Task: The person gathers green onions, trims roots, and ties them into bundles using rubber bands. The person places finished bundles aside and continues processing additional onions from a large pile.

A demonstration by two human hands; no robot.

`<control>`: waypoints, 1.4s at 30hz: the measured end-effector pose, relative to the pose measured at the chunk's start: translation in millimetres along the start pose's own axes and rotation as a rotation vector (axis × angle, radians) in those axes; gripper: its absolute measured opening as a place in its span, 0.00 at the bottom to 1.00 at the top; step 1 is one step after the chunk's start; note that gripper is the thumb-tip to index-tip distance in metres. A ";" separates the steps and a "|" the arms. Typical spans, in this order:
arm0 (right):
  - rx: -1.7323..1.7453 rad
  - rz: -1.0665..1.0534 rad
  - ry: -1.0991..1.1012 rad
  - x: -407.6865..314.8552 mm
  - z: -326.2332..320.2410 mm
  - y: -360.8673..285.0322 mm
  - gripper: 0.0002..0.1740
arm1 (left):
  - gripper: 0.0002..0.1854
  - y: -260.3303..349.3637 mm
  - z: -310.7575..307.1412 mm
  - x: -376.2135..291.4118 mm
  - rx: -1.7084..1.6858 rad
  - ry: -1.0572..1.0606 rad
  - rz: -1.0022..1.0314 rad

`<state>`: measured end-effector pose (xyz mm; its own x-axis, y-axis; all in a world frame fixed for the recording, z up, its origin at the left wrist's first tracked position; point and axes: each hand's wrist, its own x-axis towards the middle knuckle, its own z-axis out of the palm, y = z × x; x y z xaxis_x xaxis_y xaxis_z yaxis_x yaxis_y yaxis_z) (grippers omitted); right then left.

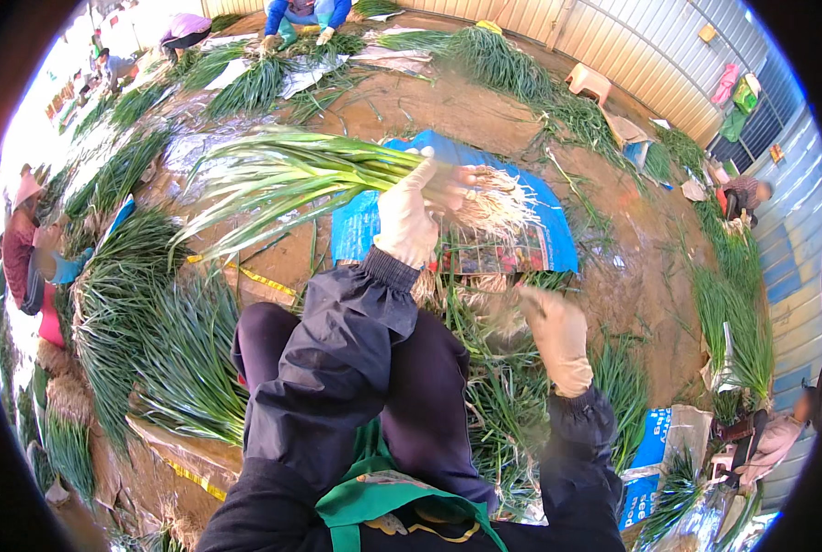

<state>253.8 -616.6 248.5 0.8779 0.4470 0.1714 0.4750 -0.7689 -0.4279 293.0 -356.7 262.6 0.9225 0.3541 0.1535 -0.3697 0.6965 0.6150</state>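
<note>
My left hand [405,219], in a pale glove, grips a bunch of green onions [314,165] around its lower stems. The leaves fan out to the left, and the stringy pale roots [504,203] point right, above a blue printed plastic sheet [556,241]. My right hand [559,331], gloved too, hovers lower and to the right, apart from the bunch. Motion blurs its fingertips, so I cannot tell whether something is pinched there. Beneath it lies a tangle of loose green onion leaves and stalks [507,400].
Large heaps of green onions [190,352] lie to my left, and more [742,310] line the right wall. A yellow strap [262,279] crosses the ground. A plastic stool [588,83] stands by the far wall. Co-workers sit or crouch at left [24,241], far [307,14] and right [773,441].
</note>
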 end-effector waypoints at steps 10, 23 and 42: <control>-0.125 -0.528 0.491 62.5 40.4 -130.6 0.06 | 0.10 29.3 -28.8 -30.1 0.005 0.224 0.128; 0.246 -0.426 0.427 58.4 17.4 -135.3 0.11 | 0.14 104.9 -68.2 -76.9 0.082 0.173 0.052; -0.326 -0.133 -0.278 44.5 34.0 -95.1 0.21 | 0.13 142.8 -96.8 -92.5 0.032 0.272 0.148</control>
<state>245.7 -508.1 266.6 0.7798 0.6233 -0.0581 0.6157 -0.7805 -0.1084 144.2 -229.6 261.3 0.7938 0.6073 0.0337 -0.4906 0.6065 0.6257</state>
